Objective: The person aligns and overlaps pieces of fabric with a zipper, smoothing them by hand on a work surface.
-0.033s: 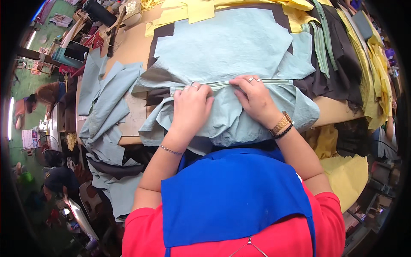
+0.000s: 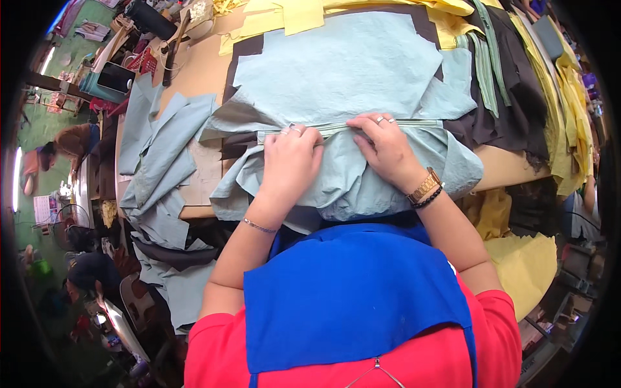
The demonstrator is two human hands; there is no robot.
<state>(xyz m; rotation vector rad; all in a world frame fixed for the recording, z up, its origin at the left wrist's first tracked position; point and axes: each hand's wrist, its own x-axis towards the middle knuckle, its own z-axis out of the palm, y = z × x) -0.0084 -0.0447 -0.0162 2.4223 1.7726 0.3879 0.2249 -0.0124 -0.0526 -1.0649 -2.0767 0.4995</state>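
A light blue cloth piece [image 2: 336, 64] lies spread in front of me over dark cloth [image 2: 240, 68]. Along its near edge runs a green-and-white striped zipper strip [image 2: 424, 123], going left to right. My left hand [image 2: 292, 158] is closed with bent fingers on the strip, left of the middle. To its right, my right hand [image 2: 387, 149] pinches the same strip, thumb below and fingers above. More light blue cloth [image 2: 362, 187] hangs in folds from the strip over the table's near edge. Both sets of fingertips are partly hidden in the cloth.
Loose light blue pieces [image 2: 165, 139] drape off the brown table [image 2: 197, 64] at left. Striped strips [image 2: 482, 71] and dark cloth [image 2: 517, 123] lie at right, beside yellow cloth [image 2: 569, 123]. A phone [image 2: 116, 77] and a black cylinder [image 2: 149, 18] are at far left. People sit beyond.
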